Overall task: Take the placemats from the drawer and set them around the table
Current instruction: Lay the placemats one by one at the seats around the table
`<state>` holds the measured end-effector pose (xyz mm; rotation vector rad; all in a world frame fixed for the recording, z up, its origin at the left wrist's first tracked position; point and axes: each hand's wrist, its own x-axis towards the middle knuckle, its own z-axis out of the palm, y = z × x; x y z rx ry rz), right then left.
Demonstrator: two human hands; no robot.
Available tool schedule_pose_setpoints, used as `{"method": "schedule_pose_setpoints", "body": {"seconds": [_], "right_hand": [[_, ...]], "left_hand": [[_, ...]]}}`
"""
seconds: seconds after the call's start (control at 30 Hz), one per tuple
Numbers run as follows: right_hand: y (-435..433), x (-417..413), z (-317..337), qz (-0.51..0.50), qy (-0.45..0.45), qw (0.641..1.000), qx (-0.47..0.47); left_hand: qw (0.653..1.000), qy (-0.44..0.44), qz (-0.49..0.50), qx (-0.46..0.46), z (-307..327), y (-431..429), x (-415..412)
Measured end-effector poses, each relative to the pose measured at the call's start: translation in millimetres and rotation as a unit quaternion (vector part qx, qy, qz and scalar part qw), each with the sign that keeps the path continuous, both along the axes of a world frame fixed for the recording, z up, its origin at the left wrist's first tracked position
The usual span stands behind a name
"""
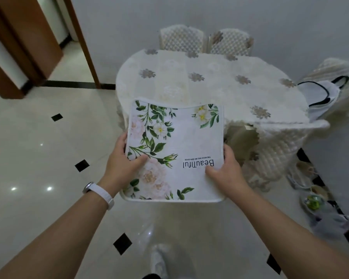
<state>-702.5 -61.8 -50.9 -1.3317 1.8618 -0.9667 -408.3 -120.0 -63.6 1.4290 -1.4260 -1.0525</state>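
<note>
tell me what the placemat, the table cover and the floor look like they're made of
Placemat: seems a soft printed fabric with a stitched edge; matte, and its far edge waves between the hands.
Table cover: looks like lace or embroidered cloth, with woven flower motifs and a scalloped hem.
Floor: glossy polished tile, maybe ceramic or marble; it mirrors ceiling lights, with small black inlays.

A rounded counter (pixel 199 85) wears a cream lace cloth (pixel 220 77) with grey flower motifs, and a white black-trimmed bag (pixel 320 95) rests at its right edge.
</note>
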Motion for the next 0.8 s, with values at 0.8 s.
{"method": "schedule_pose_setpoints", "body": {"seconds": [0.8], "right_hand": [[-298,147,-23,0.212,-0.054,0.975,0.026]], "left_hand": [[0.978,-0.024,0.205,0.018,11,-173,144]]}}
